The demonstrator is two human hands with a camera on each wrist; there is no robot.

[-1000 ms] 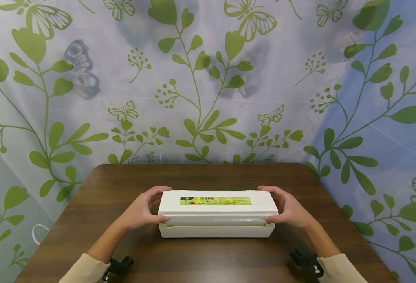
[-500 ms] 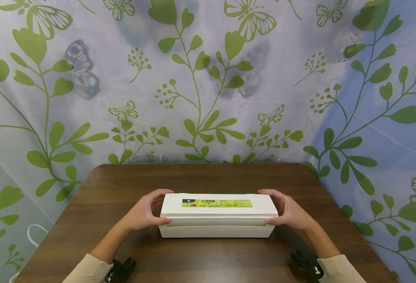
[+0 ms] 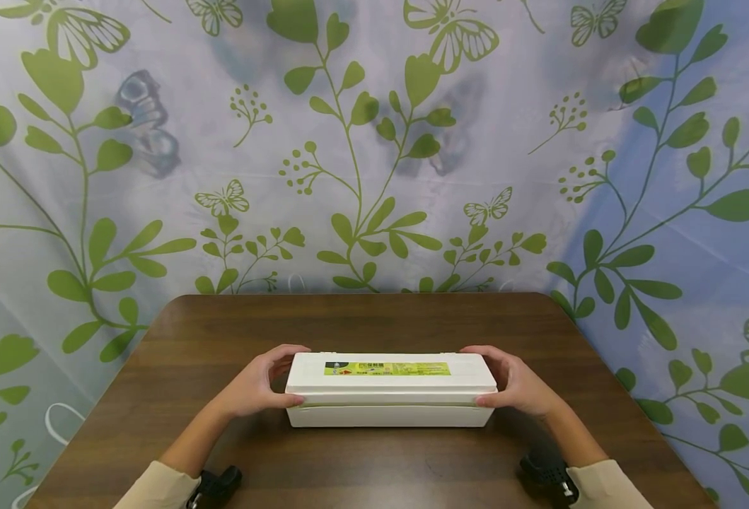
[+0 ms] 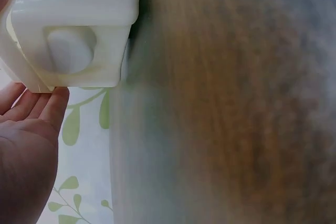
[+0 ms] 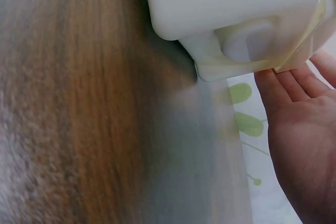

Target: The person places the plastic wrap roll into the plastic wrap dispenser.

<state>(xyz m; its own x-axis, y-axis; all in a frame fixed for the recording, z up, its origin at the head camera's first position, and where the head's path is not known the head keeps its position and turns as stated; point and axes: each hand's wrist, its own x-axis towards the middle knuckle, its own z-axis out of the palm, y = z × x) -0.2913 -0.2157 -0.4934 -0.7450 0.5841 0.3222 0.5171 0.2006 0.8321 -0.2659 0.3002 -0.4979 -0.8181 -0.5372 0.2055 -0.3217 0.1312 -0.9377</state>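
A long white cling film box (image 3: 390, 417) lies lengthwise on the brown table, a green-and-yellow label (image 3: 387, 368) on its lid (image 3: 463, 378). The lid sits low over the body, with a thin seam along the front. My left hand (image 3: 253, 387) grips the lid's left end, thumb on the front edge and fingers behind. At the right end, my right hand (image 3: 525, 387) holds it the same way. Both wrist views show a round end piece in the box's end wall (image 4: 107, 59), with fingertips at the lid's back edge.
The wooden table (image 3: 374, 466) reaches back to a curtain (image 3: 374, 141) printed with green leaves and butterflies. Black wrist straps (image 3: 218, 486) show at both cuffs. A white cord loop (image 3: 52, 424) hangs beyond the table's left edge.
Both hands have lowered the lid onto the body. The white roll seen in the front gap a second ago is now covered, and the gap has narrowed to a seam.
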